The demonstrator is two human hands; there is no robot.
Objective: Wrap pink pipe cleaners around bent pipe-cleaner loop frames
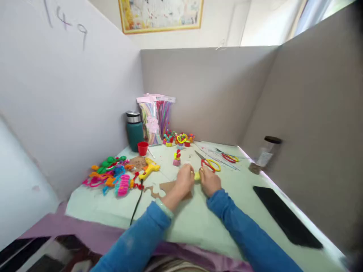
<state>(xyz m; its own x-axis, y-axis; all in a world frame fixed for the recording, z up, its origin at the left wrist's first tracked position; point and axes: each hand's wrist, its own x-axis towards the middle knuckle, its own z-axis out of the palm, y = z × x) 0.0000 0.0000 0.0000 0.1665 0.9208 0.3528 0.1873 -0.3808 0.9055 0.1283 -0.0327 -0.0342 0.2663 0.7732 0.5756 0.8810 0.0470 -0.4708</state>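
My left hand (pixel 185 178) and my right hand (pixel 209 180) are close together over the middle of the table, fingers closed. Between them shows a small yellow piece (pixel 197 176), gripped from both sides; its kind is too small to make out. Under my left wrist lies a piece of brown cardboard (pixel 168 187) with cut-out edges. Just beyond my right hand are scissors (pixel 211 165) with red and yellow handles. A small pink, yellow and red pipe-cleaner figure (pixel 177 158) stands beyond my left hand.
A yellow hot glue gun (pixel 149 169) with a black cord lies left, beside a heap of colourful pipe-cleaner pieces (pixel 113 174). Behind are a red cup (pixel 142 148), teal bottle (pixel 135 134) and packs of pipe cleaners (pixel 151 122). A black flat object (pixel 286 215) lies right. Grey partitions (pixel 210 90) enclose the table.
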